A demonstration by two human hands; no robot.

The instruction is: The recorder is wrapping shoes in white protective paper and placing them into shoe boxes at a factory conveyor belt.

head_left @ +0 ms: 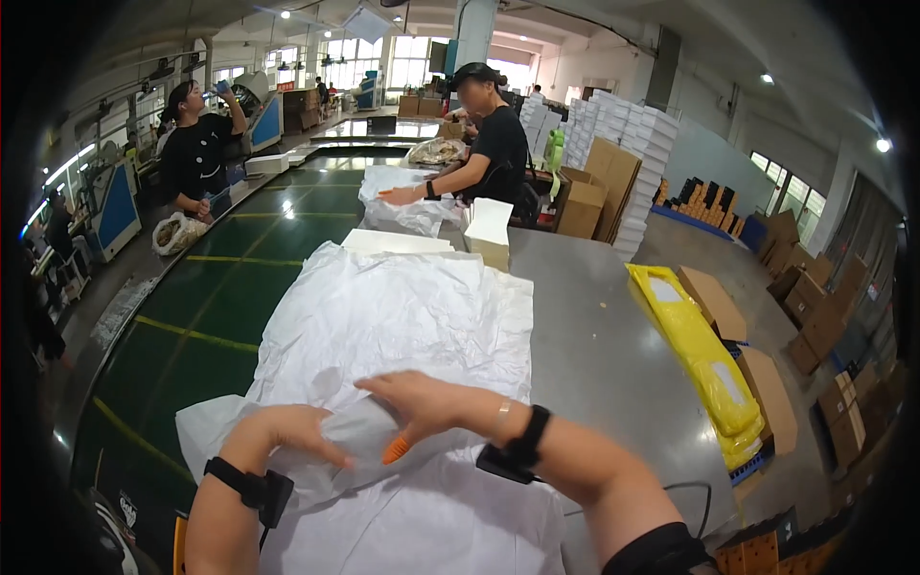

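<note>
A stack of large, crinkled white paper sheets (383, 326) lies before me on the table, and its near part is lifted and folded over. My right hand (417, 401) rests over this fold with its fingers stretched out to the left. An orange finger cot (395, 448) covers one digit of it, pointing down. Just to the left, my left hand (305, 429) touches the same raised paper, a digit extended toward the fold; it is slightly blurred. More smooth white paper (412, 522) spreads below both hands. Each wrist carries a black strap with a small device.
A green conveyor belt (216, 297) runs along the left. Stacked white cards (489, 230) stand beyond the paper. On the right are the grey tabletop (604, 345), a yellow plastic-wrapped pack (700, 359) and cardboard boxes. A co-worker (498, 144) handles white sheets ahead; another person (196, 144) stands across the belt.
</note>
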